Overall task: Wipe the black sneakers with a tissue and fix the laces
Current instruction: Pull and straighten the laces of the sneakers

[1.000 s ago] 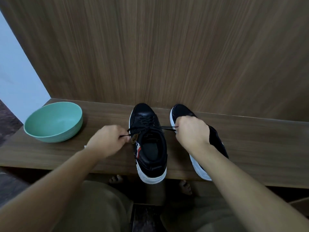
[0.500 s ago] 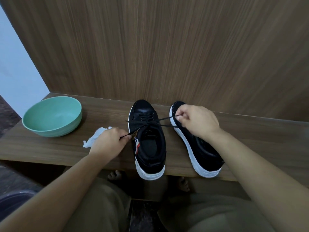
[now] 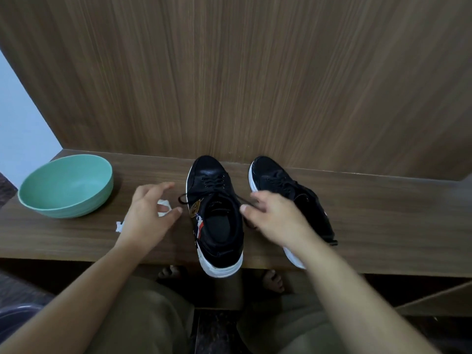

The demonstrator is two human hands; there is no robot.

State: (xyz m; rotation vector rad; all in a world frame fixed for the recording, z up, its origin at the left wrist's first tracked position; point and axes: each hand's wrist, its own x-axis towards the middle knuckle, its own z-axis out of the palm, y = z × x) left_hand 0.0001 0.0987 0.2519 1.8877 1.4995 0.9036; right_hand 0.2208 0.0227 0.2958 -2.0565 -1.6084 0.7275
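Left hand [image 3: 148, 215] fingers spread, loose, holding nothing; hovers just left of left sneaker [image 3: 217, 218]. Right hand [image 3: 277, 219] fingers relaxed, gripping nothing, between left sneaker and right sneaker [image 3: 293, 200]. Tissue [image 3: 163, 209] mostly hidden beneath left hand; white scraps visible. Right sneaker heel partly hidden by right forearm. Lace ends [image 3: 182, 199] lie slack either side of left sneaker; contact with right hand unclear. Green bowl [image 3: 66, 185] well left of left sneaker, on wooden shelf [image 3: 383, 221].
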